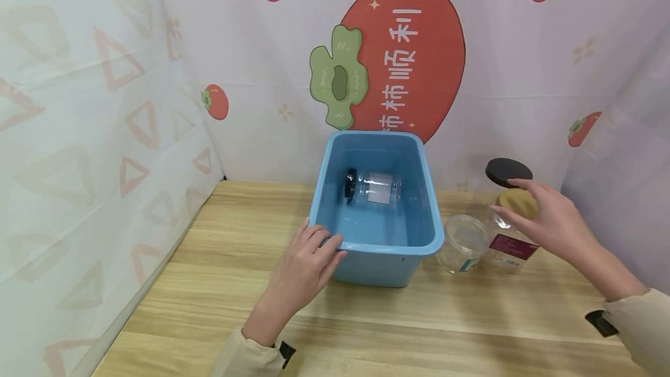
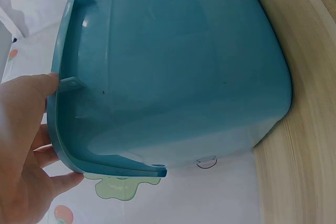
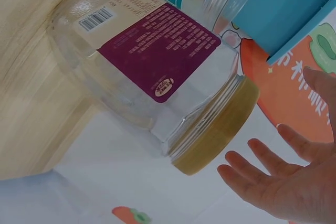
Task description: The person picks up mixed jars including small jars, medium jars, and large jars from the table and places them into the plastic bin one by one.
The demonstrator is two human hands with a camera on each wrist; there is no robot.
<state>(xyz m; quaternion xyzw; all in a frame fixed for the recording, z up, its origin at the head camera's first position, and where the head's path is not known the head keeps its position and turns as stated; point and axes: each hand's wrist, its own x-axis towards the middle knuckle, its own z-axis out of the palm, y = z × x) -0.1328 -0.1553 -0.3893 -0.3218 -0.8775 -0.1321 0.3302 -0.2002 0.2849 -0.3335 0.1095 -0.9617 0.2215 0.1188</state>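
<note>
My left hand (image 1: 295,275) grips the near rim of a blue plastic bin (image 1: 431,214), fingers over the edge and thumb outside in the left wrist view. Inside the bin, a clear jar (image 1: 379,189) with a black lid lies on its side. To the right of the bin, my right hand (image 1: 555,223) hovers, fingers spread, by a clear jar (image 3: 157,56) with a gold lid and maroon label. The right wrist view shows a gap between fingertips and lid. Beside that jar stands a lidless clear jar (image 1: 463,243); behind it, a black-lidded jar (image 1: 509,171) is partly hidden.
Everything stands on a wood-grain table (image 1: 251,226). A pale cloth (image 1: 282,150) printed with red persimmons hangs right behind the bin and jars. More cloth (image 1: 63,150) with triangle prints closes off the left side.
</note>
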